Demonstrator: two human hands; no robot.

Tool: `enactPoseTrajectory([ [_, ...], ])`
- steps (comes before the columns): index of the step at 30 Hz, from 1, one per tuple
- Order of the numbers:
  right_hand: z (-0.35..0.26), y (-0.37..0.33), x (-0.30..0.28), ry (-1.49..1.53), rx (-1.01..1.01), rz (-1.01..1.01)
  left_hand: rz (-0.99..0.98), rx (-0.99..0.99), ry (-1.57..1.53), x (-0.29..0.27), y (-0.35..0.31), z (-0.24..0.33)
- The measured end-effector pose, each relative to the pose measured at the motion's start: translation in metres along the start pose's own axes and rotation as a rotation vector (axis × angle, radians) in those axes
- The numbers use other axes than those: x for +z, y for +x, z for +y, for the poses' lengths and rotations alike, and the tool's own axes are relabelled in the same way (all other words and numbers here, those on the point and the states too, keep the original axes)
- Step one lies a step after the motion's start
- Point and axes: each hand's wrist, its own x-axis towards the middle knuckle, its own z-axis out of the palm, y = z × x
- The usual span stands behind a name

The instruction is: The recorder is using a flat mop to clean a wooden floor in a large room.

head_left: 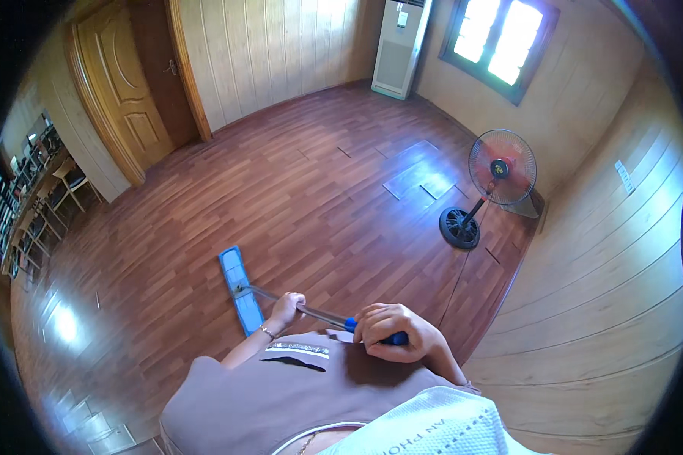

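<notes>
A flat mop with a blue rectangular head (231, 267) lies on the wood-look floor, a little left of my body. Its metal pole (326, 315) runs from the head up to the right, across the front of my chest. Partway along the pole, my left hand (287, 309) is closed round it, a bracelet at the wrist. My right hand (391, 332) grips the blue handle end (350, 324) higher up, fingers wrapped over it.
A standing fan (501, 168) with a round black base stands at the right. Near the far corner is a tall white floor-standing unit (395, 49). A wooden door (121, 83) is at the far left, with a long desk and chairs (67, 182) beyond it.
</notes>
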Motion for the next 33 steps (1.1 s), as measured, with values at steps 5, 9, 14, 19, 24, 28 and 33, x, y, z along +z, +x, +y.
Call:
enactPoseTrajectory([
  [5, -0.026, -0.026, -0.013, -0.125, 0.077, 0.172, -0.209, 0.149, 0.105, 0.031, 0.059, 0.02],
  [9, -0.034, -0.04, -0.033, -0.194, 0.157, 0.278, -0.23, 0.301, 0.057, 0.062, 0.116, 0.037],
  [14, -0.057, -0.051, -0.031, -0.341, 0.25, 0.472, -0.344, 0.434, -0.014, 0.089, 0.164, 0.09],
  [19, -0.074, -0.058, -0.033, -0.479, 0.381, 0.504, -0.603, 0.514, -0.016, 0.12, 0.206, 0.149],
  [24, -0.056, -0.035, -0.034, -0.521, 0.457, 0.61, -0.667, 0.648, -0.038, 0.141, 0.244, 0.154],
  [28, -0.035, -0.032, -0.047, -0.506, 0.45, 0.664, -0.632, 0.668, -0.023, 0.151, 0.269, 0.159],
  [33, -0.01, -0.046, -0.076, -0.487, 0.257, 0.729, -0.554, 0.598, -0.032, 0.15, 0.296, 0.174],
])
